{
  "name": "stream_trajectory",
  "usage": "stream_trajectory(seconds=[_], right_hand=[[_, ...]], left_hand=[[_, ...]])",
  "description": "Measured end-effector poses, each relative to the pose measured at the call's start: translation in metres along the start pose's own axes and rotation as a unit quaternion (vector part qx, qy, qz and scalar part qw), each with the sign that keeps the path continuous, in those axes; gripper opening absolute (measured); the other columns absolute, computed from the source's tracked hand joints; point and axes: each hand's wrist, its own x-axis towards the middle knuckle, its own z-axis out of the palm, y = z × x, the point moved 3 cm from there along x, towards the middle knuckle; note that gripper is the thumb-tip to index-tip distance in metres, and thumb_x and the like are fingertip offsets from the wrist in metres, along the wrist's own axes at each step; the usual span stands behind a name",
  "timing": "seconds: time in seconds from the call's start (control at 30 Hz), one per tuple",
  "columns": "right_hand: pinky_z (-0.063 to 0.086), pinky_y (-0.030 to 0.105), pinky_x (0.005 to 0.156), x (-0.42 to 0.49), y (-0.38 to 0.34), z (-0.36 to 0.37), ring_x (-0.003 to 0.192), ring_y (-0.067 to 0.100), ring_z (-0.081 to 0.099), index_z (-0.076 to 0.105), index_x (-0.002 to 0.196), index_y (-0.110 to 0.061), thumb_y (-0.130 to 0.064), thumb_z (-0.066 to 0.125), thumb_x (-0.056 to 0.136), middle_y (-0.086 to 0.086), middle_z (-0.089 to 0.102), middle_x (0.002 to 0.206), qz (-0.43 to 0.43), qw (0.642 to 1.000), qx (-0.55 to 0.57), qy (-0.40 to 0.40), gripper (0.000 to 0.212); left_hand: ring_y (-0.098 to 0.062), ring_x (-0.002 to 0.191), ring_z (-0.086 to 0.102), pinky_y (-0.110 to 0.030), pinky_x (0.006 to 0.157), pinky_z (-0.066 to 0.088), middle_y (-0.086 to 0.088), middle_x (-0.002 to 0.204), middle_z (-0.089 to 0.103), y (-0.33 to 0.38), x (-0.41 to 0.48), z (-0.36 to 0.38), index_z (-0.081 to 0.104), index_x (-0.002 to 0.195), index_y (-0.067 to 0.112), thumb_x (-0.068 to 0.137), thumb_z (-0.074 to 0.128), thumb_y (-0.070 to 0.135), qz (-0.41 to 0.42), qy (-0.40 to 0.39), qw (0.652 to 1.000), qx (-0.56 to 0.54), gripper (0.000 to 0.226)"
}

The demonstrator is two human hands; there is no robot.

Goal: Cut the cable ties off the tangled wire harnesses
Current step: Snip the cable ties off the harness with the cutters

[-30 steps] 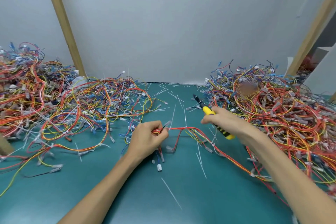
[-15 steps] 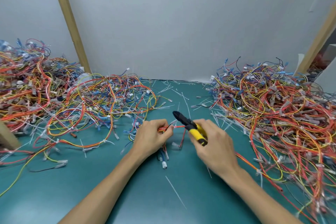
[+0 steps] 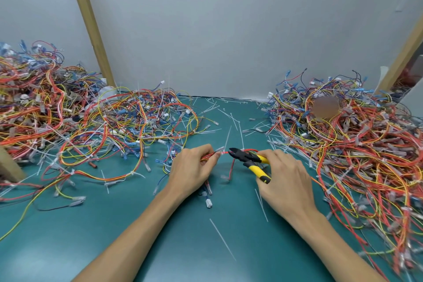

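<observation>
My left hand [image 3: 192, 168] pinches a red wire harness [image 3: 225, 153] at mid-table, with a white cable tie [image 3: 220, 149] sticking up beside its fingertips. My right hand [image 3: 283, 178] grips yellow-handled cutters [image 3: 250, 160]. Their black jaws point left and sit on the red wires just right of the tie. White connectors [image 3: 207, 201] of the harness hang below my left hand.
Large tangles of red, yellow and blue harnesses lie in a left pile [image 3: 80, 126] and a right pile [image 3: 357, 151]. Cut white ties [image 3: 231, 119] litter the green mat [image 3: 174, 236]. Wooden posts [image 3: 91, 27] lean against the grey wall.
My right hand came in from the right pile with the cutters and brought the jaws onto the harness beside my left fingertips. My left hand stayed where it was.
</observation>
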Motion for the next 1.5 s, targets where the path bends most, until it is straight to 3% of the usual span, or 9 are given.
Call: stream_trajectory(seconds=[0.23,0.47,0.7,0.83,0.93,1.0,1.1,1.37,1.5], right_hand=[[0.035,0.035,0.077,0.001,0.001,0.002,0.089,0.022,0.049,0.057,0.116,-0.025,-0.032,0.066,0.082,-0.005,0.057,0.100,0.002,0.999,-0.036,-0.019,0.035],[0.036,0.037,0.077,0.002,0.002,0.001,0.090,0.023,0.050,0.058,0.113,-0.024,-0.029,0.071,0.075,-0.005,0.058,0.099,-0.009,0.999,-0.053,0.002,0.040],[0.035,0.036,0.076,0.002,0.002,0.002,0.091,0.022,0.050,0.058,0.114,-0.025,-0.026,0.072,0.073,-0.005,0.058,0.100,-0.010,1.000,-0.024,-0.005,0.043],[0.038,0.037,0.076,0.000,0.000,0.002,0.090,0.023,0.052,0.059,0.114,-0.026,-0.028,0.072,0.074,-0.006,0.059,0.099,-0.010,1.000,-0.012,-0.006,0.042],[0.039,0.034,0.066,-0.001,-0.002,-0.002,0.081,0.024,0.055,0.060,0.107,-0.026,-0.026,0.072,0.072,-0.006,0.059,0.088,-0.010,1.000,0.008,0.004,0.037],[0.032,0.029,0.057,-0.001,-0.002,-0.003,0.070,0.024,0.051,0.058,0.099,-0.028,-0.025,0.071,0.071,-0.007,0.059,0.079,-0.006,1.000,0.011,0.003,0.031],[0.022,0.026,0.047,-0.001,-0.002,-0.004,0.062,0.023,0.042,0.049,0.088,-0.034,-0.027,0.066,0.072,-0.008,0.053,0.068,0.003,1.000,0.007,-0.015,0.024],[0.024,0.027,0.046,0.000,0.004,0.004,0.058,0.026,0.043,0.052,0.083,-0.030,-0.030,0.060,0.073,-0.010,0.042,0.055,0.021,0.999,0.011,-0.033,0.013],[0.030,0.029,0.048,0.001,0.005,0.008,0.060,0.025,0.044,0.052,0.083,-0.029,-0.032,0.058,0.073,-0.010,0.044,0.057,0.023,0.999,0.022,-0.035,0.013]], left_hand=[[-0.012,0.052,0.043,-0.030,0.054,0.040,0.007,0.050,0.048,0.004,-0.004,-0.006,0.074,0.082,0.025,0.088,0.069,0.040,0.024,0.033,0.999,-0.015,0.017],[-0.016,0.057,0.060,-0.032,0.053,0.046,0.005,0.059,0.064,0.012,-0.007,-0.010,0.077,0.090,0.029,0.088,0.070,0.036,0.068,0.052,0.996,0.006,0.010],[-0.016,0.058,0.062,-0.034,0.053,0.048,0.005,0.061,0.066,0.014,-0.008,-0.010,0.077,0.090,0.030,0.088,0.061,0.042,0.089,0.059,0.994,0.007,0.019],[-0.017,0.054,0.058,-0.027,0.050,0.044,0.009,0.062,0.067,0.020,-0.009,-0.011,0.076,0.085,0.028,0.087,0.065,0.036,0.143,0.085,0.984,0.059,0.014],[-0.014,0.051,0.050,-0.026,0.050,0.039,0.010,0.060,0.064,0.025,-0.011,-0.009,0.074,0.082,0.027,0.087,0.065,0.032,0.187,0.097,0.974,0.087,0.012],[-0.014,0.051,0.049,-0.025,0.050,0.036,0.009,0.059,0.064,0.026,-0.012,-0.008,0.074,0.081,0.026,0.087,0.066,0.031,0.200,0.102,0.970,0.092,0.011],[-0.012,0.054,0.050,-0.025,0.051,0.037,0.011,0.063,0.067,0.025,-0.012,-0.007,0.075,0.083,0.027,0.088,0.064,0.034,0.196,0.099,0.972,0.087,0.014],[-0.015,0.056,0.057,-0.031,0.049,0.044,0.009,0.062,0.063,0.022,-0.011,-0.002,0.073,0.081,0.029,0.089,0.063,0.041,0.123,0.046,0.990,0.049,0.017],[-0.013,0.064,0.059,-0.034,0.057,0.047,0.009,0.068,0.065,0.023,-0.012,0.000,0.071,0.083,0.029,0.090,0.060,0.044,0.092,0.026,0.995,0.033,0.020]])
